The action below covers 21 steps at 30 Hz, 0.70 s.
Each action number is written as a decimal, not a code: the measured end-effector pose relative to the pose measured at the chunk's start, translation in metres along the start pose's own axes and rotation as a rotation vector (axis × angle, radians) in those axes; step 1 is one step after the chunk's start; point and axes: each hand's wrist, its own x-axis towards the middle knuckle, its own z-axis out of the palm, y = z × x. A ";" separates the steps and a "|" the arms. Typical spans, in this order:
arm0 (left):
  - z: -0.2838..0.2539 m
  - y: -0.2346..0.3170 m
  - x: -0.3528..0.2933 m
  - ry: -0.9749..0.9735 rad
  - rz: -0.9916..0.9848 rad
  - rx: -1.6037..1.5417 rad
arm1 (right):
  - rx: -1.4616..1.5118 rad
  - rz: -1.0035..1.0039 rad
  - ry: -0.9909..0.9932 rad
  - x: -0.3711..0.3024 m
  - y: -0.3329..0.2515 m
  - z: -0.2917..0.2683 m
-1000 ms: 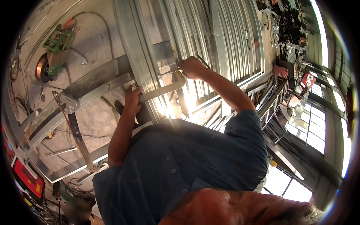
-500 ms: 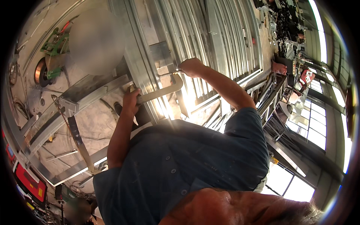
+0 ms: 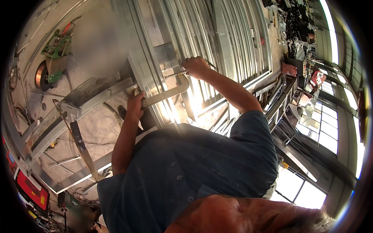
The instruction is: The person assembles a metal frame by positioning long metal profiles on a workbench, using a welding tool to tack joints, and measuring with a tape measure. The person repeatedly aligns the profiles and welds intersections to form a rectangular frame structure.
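A grey C-clamp point(image 3: 168, 95) reaches across the long metal profiles point(image 3: 149, 77) in front of me. My left hand point(image 3: 136, 103) is closed around the clamp's left end. At the clamp's other end, my right hand point(image 3: 195, 67) has its fingers curled at the outer end of the screw, where a thin dark bar sticks out beside the wrist. The screw runs left from there toward the profiles. A flat metal plate point(image 3: 166, 54) lies just beyond the screw. My fingers hide the handle itself.
Several long metal bars point(image 3: 233, 42) lie side by side on the right. At left stand a metal frame point(image 3: 97, 95), a copper-coloured wire spool point(image 3: 42, 75) and a green machine point(image 3: 56, 46). Cables cross the floor. A red case point(image 3: 33, 190) sits at lower left.
My right hand has shifted slightly left and turned at the clamp's screw end, and a thin bar now shows beside it. My left hand and the clamp stay put.
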 end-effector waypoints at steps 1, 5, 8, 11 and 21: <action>0.002 0.002 -0.002 0.006 -0.003 -0.007 | -0.011 0.006 0.027 -0.002 -0.001 -0.004; 0.009 0.004 -0.006 0.000 0.000 -0.018 | -0.003 -0.067 0.078 -0.007 0.003 0.007; 0.004 0.003 -0.002 -0.027 0.013 0.010 | 0.021 -0.049 0.015 0.002 0.007 0.028; 0.002 0.003 0.001 -0.007 0.012 0.018 | 0.020 -0.034 0.017 0.001 0.002 0.014; 0.007 0.006 -0.004 -0.012 0.033 -0.003 | 0.070 -0.040 -0.047 -0.001 -0.005 0.009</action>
